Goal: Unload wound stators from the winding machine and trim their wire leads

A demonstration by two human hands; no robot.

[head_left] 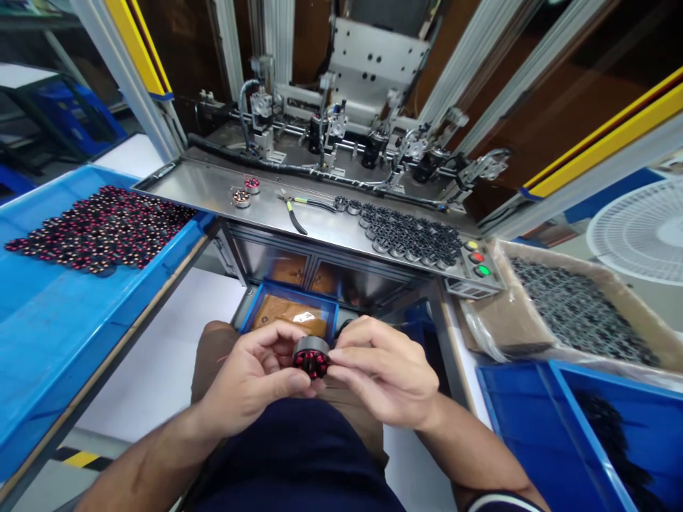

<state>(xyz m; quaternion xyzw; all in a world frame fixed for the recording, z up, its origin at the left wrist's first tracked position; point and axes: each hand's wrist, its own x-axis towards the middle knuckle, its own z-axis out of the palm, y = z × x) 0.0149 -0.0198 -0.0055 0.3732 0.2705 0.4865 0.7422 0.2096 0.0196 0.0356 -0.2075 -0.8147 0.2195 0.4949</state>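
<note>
Low in front of my body I hold a small round motor (311, 358), a grey metal ring around a core with red windings and dark slots. My left hand (261, 370) is closed on its left side, thumb below the front face. At its right edge, my right hand (387, 370) has thumb and forefinger pinched against it. Whether a wire is between those fingertips is hidden. On the metal ledge ahead lie cutting pliers (295, 213) with black and yellow-green handles. Left of them sit a copper-wound motor part (241, 198) and a red-wound motor part (252, 185).
Many grey-black rings (410, 235) crowd the ledge, beside a button box (477, 259). A blue tray (48, 341) at left holds wound cores. At right stand a plastic-lined carton (512, 331) of dark parts and a blue bin (520, 409). Machine fixtures (378, 146) line the back.
</note>
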